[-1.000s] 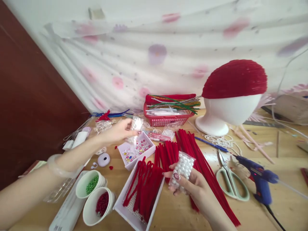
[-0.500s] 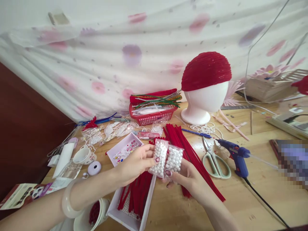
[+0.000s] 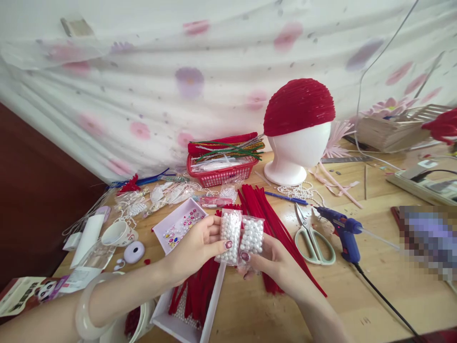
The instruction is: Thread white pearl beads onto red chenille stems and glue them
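My left hand pinches a clear bag of white pearl beads between thumb and fingers. Right beside it, my right hand grips a second bag of pearl beads, whose beads look a bit larger. Both bags are held up side by side over the table. Below my left hand lies a white box with red pipe cleaners and small pearls. Behind it is another white box of coloured gems. Loose red pipe cleaners lie behind and beside my right hand.
A white foam head wearing a red cap stands at the back, beside a red basket of pipe cleaners. Scissors and a blue glue gun with a cord lie to the right. A paper cup sits left.
The whole view has shifted slightly, so things appear a little further left. Both hands still hold the bead bags side by side.
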`<state>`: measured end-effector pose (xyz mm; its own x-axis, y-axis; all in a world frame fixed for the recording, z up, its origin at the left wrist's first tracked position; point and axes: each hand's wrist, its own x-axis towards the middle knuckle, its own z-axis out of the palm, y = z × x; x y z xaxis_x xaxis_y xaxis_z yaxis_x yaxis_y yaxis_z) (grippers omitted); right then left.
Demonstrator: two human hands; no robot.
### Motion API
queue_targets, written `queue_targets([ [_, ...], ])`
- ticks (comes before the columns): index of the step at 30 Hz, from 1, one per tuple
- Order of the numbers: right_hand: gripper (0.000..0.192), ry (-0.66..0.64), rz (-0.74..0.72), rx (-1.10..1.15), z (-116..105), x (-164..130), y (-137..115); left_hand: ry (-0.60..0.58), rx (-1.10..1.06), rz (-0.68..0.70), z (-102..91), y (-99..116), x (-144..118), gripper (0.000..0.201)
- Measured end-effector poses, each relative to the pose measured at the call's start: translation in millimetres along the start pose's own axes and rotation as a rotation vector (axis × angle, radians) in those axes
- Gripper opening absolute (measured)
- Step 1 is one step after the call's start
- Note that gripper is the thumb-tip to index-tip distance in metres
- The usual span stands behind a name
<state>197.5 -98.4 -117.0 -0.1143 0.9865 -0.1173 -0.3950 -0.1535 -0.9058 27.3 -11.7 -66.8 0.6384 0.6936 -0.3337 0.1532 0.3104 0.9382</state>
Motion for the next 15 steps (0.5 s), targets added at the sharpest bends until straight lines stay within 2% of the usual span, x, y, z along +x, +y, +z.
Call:
queue_targets([
  [9,0.019,-0.003,-0.031,-0.031,0,-1,7,-0.005,-0.045,-0.015,0.5,-4,-6,0.040],
  [15,0.024,-0.009,-0.003,-0.040,2,-4,7,-0.020,-0.068,-0.020,-0.2,-11,-11,0.040],
])
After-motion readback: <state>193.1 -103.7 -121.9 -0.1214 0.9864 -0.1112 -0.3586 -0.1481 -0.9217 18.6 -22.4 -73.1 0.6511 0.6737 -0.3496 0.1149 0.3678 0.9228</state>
